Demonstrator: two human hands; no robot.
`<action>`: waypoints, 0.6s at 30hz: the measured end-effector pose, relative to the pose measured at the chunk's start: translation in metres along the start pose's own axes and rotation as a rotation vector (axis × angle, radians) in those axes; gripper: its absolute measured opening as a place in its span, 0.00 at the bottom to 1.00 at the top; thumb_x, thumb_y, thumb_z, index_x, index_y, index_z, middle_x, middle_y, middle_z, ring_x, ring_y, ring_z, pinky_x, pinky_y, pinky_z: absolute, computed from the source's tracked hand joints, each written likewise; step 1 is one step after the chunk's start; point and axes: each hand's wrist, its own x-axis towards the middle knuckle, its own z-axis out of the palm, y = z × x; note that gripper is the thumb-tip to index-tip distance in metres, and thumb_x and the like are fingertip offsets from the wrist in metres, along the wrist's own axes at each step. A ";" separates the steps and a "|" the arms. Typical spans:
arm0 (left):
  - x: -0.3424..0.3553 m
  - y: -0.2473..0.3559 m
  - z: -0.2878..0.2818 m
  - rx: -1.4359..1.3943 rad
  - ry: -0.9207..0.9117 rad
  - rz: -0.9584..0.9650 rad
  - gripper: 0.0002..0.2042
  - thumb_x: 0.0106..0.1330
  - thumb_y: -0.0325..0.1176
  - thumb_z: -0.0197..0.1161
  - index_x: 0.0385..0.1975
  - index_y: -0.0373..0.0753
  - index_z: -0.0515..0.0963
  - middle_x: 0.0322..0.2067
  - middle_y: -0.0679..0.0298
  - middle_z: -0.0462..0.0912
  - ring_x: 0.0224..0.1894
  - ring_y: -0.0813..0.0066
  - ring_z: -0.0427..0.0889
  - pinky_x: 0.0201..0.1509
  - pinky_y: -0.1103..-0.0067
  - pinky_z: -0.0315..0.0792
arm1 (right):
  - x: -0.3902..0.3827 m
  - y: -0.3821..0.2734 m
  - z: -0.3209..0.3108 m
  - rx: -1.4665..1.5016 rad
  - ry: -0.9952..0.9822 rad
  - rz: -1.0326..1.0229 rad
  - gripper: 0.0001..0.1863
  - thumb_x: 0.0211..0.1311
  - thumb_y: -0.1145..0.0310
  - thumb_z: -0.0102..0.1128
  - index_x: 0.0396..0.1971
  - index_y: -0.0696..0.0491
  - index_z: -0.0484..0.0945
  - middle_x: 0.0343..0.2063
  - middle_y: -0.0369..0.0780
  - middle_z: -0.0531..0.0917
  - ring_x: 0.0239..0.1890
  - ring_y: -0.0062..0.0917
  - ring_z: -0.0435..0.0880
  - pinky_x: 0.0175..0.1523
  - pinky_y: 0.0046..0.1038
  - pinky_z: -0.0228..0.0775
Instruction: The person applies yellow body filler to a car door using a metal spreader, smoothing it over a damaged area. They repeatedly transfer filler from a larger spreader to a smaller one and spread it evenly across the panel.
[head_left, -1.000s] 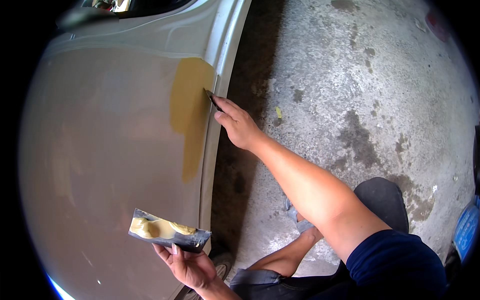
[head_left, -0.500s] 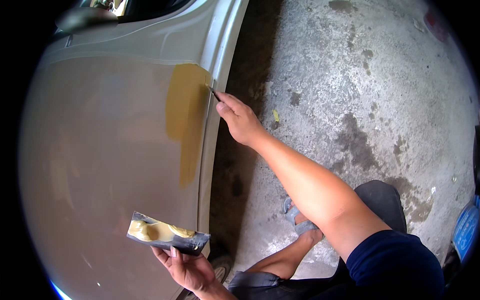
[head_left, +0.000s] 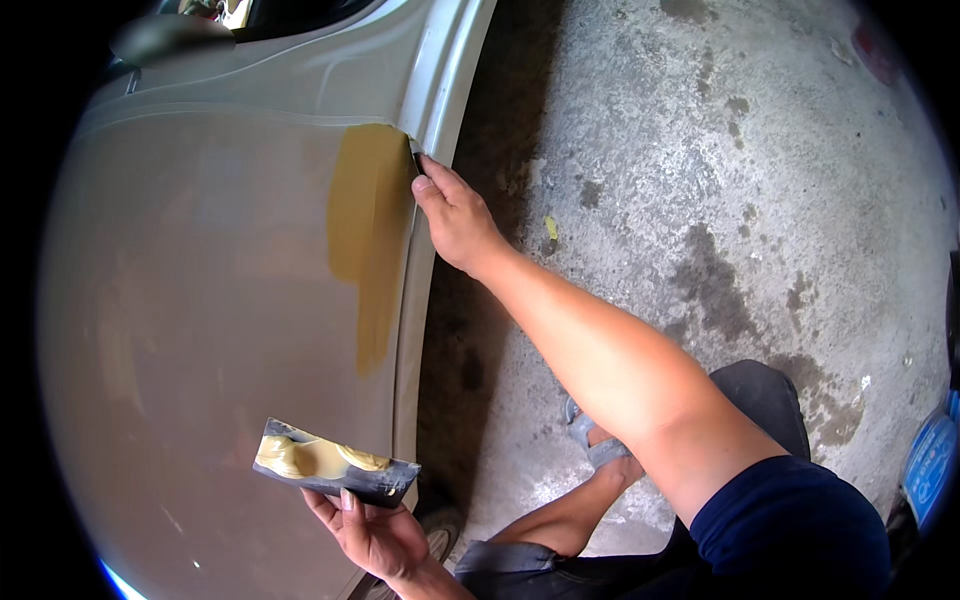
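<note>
A mustard-yellow patch of body filler [head_left: 368, 215] covers the edge of a beige-grey car door [head_left: 210, 290]. At the top corner of that patch, my right hand [head_left: 455, 215] grips a thin dark filler spreader [head_left: 416, 156], seen almost edge-on against the door's edge. Most of the spreader is hidden by my fingers. Lower down, over the door, my left hand [head_left: 378, 540] holds a dark rectangular mixing plate [head_left: 385, 487] between thumb and fingers. Pale yellow filler paste [head_left: 285, 456] lies heaped and smeared across the plate.
A side mirror [head_left: 175, 38] juts out at the upper left. To the right of the car is a stained concrete floor [head_left: 640, 180] with a small yellow scrap [head_left: 551, 228] on it. My sandalled foot [head_left: 600, 445] stands below my right forearm. A blue round-faced object [head_left: 930, 455] sits far right.
My right hand has moved up and slightly left with the spreader, to the patch's top corner. My left hand and the plate have hardly moved.
</note>
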 end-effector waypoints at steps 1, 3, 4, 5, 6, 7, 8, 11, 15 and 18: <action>0.000 0.000 0.000 0.000 0.000 0.009 0.28 0.66 0.22 0.51 0.67 0.40 0.54 0.61 0.52 0.67 0.60 0.60 0.72 0.62 0.60 0.70 | 0.000 0.000 0.001 -0.012 -0.007 0.008 0.24 0.70 0.59 0.45 0.59 0.59 0.69 0.57 0.53 0.73 0.60 0.41 0.72 0.63 0.33 0.62; 0.000 0.000 0.000 -0.004 0.016 0.009 0.28 0.67 0.22 0.51 0.67 0.39 0.54 0.61 0.52 0.67 0.60 0.60 0.72 0.62 0.60 0.70 | 0.000 0.000 0.000 0.004 -0.061 0.157 0.24 0.70 0.59 0.45 0.59 0.59 0.68 0.55 0.52 0.74 0.59 0.41 0.73 0.63 0.33 0.62; 0.000 0.000 0.000 -0.009 0.021 0.012 0.28 0.67 0.22 0.51 0.67 0.39 0.54 0.61 0.52 0.67 0.60 0.60 0.72 0.62 0.60 0.70 | 0.001 0.000 -0.001 0.001 -0.141 0.260 0.25 0.70 0.58 0.45 0.59 0.59 0.68 0.55 0.52 0.75 0.59 0.41 0.73 0.63 0.33 0.63; 0.000 0.000 0.001 -0.006 0.019 0.011 0.28 0.67 0.22 0.51 0.67 0.40 0.54 0.61 0.53 0.67 0.60 0.60 0.72 0.62 0.60 0.69 | 0.002 -0.001 -0.002 0.068 -0.092 0.216 0.25 0.70 0.58 0.45 0.60 0.59 0.68 0.54 0.52 0.76 0.58 0.41 0.74 0.63 0.32 0.63; 0.001 0.000 0.002 -0.003 0.017 0.011 0.28 0.67 0.22 0.51 0.67 0.40 0.54 0.61 0.53 0.67 0.60 0.60 0.72 0.62 0.60 0.69 | 0.004 -0.001 -0.003 0.109 -0.065 0.264 0.25 0.70 0.58 0.44 0.60 0.59 0.67 0.53 0.51 0.77 0.58 0.40 0.75 0.63 0.32 0.63; 0.000 0.001 0.003 0.001 0.017 0.009 0.28 0.67 0.22 0.50 0.67 0.40 0.54 0.61 0.53 0.67 0.60 0.60 0.72 0.63 0.60 0.69 | 0.005 -0.001 -0.004 0.147 0.000 0.374 0.26 0.70 0.57 0.44 0.60 0.60 0.67 0.52 0.51 0.78 0.57 0.40 0.75 0.62 0.32 0.64; -0.001 0.000 0.004 0.019 0.062 0.014 0.29 0.65 0.22 0.53 0.67 0.39 0.55 0.60 0.54 0.69 0.59 0.62 0.73 0.62 0.62 0.70 | 0.007 -0.001 -0.003 0.182 0.037 0.308 0.26 0.70 0.57 0.45 0.60 0.60 0.67 0.51 0.51 0.78 0.57 0.39 0.76 0.62 0.31 0.64; -0.004 0.002 0.009 0.055 0.143 0.018 0.31 0.61 0.22 0.57 0.66 0.39 0.56 0.58 0.56 0.71 0.56 0.64 0.75 0.60 0.65 0.73 | 0.006 -0.001 -0.002 0.103 -0.047 0.258 0.27 0.70 0.55 0.45 0.60 0.60 0.68 0.52 0.52 0.78 0.58 0.38 0.76 0.62 0.30 0.65; -0.005 0.005 0.011 0.053 0.136 0.010 0.32 0.61 0.22 0.56 0.67 0.38 0.54 0.58 0.55 0.71 0.57 0.63 0.75 0.60 0.63 0.73 | -0.018 0.002 0.010 0.154 -0.122 0.293 0.27 0.70 0.55 0.45 0.59 0.60 0.68 0.54 0.53 0.76 0.59 0.39 0.74 0.62 0.30 0.64; -0.006 0.005 0.009 0.060 0.133 0.022 0.32 0.61 0.22 0.55 0.67 0.38 0.53 0.58 0.55 0.70 0.57 0.62 0.75 0.60 0.63 0.73 | -0.050 0.002 0.017 0.150 -0.161 0.311 0.26 0.70 0.58 0.46 0.60 0.60 0.67 0.55 0.52 0.75 0.59 0.40 0.74 0.62 0.30 0.64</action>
